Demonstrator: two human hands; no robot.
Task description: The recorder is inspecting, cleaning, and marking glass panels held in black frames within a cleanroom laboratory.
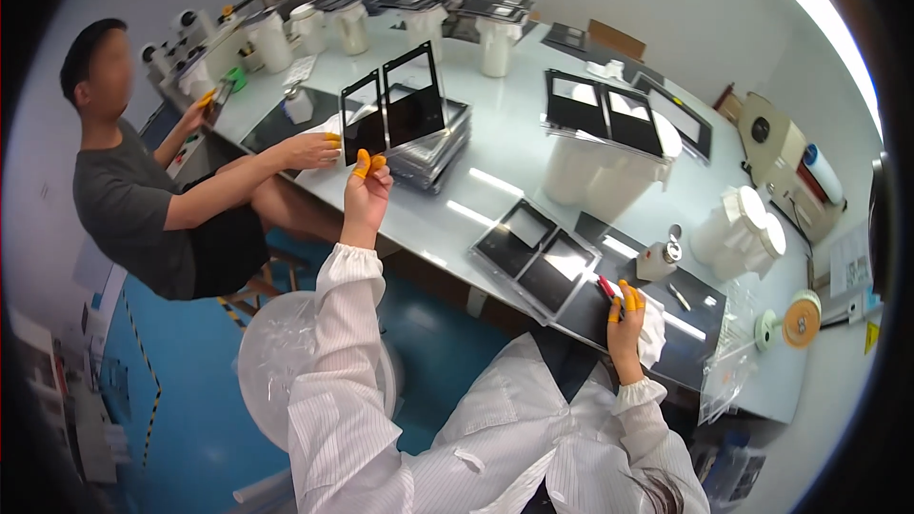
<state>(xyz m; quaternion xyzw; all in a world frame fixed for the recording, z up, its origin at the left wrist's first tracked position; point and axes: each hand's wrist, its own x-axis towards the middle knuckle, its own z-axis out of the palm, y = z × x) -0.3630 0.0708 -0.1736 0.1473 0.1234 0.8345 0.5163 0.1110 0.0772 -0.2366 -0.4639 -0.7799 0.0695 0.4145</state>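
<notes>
Pale shiny table (pixel 447 228), co-worker (pixel 133 171) seated off L hand's left. L hand (pixel 369 194): thumb & fingertips pinching bottom edge of black two-window panel (pixel 417 119), raised approx. upright, tray stack (pixel 436 160) just behind. R hand (pixel 625 333): fingers bent at white cloth (pixel 653 331) & thin red tool (pixel 606 286); can't tell if gripping. Similar panel (pixel 517 257) flat btwn hands, nearer R; silver-top bottle (pixel 653 265) just beyond R.
</notes>
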